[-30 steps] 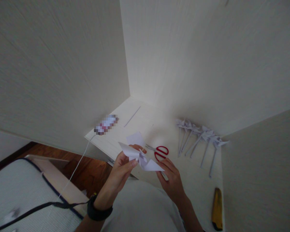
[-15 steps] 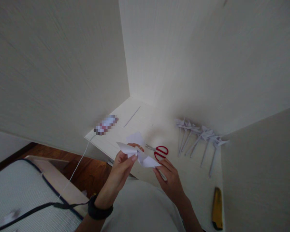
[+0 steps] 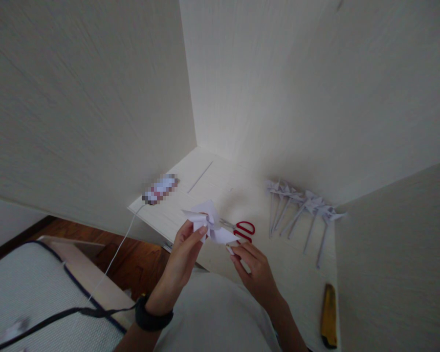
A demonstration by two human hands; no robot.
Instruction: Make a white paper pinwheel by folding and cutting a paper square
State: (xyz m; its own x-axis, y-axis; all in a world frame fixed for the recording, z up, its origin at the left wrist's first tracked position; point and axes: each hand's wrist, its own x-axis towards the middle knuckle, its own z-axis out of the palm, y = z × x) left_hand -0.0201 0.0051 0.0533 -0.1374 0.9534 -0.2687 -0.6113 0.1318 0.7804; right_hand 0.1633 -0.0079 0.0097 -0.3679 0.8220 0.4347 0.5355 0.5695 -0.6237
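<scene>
So both hands are up above the tabletop (image 3: 212, 183) working on a white folded paper pinwheel (image 3: 209, 225). Left hand (image 3: 185, 252) has its grip closed on the left part of the pinwheel, thumb and fingertips pinching the folds near the middle. Right hand (image 3: 254, 274) sits just below and to the right, fingers pinched on what looks like a thin white stick (image 3: 229, 250) at the pinwheel's lower edge; it's too small to be sure how the stick meets the paper. The pinwheel is held in the air, just in front of the red-handled scissors (image 3: 242, 229), which lie flat on the tabletop behind it.

Off to the right there's a row of finished paper pinwheels on sticks (image 3: 300, 210) lying side by side near the wall. A yellow utility knife (image 3: 329, 315) lies near the front right edge. A blurred-out phone (image 3: 160, 188) sits at the left edge with a white cable (image 3: 117, 252) hanging off it. There's a dark watch (image 3: 152, 318) on the left wrist.
</scene>
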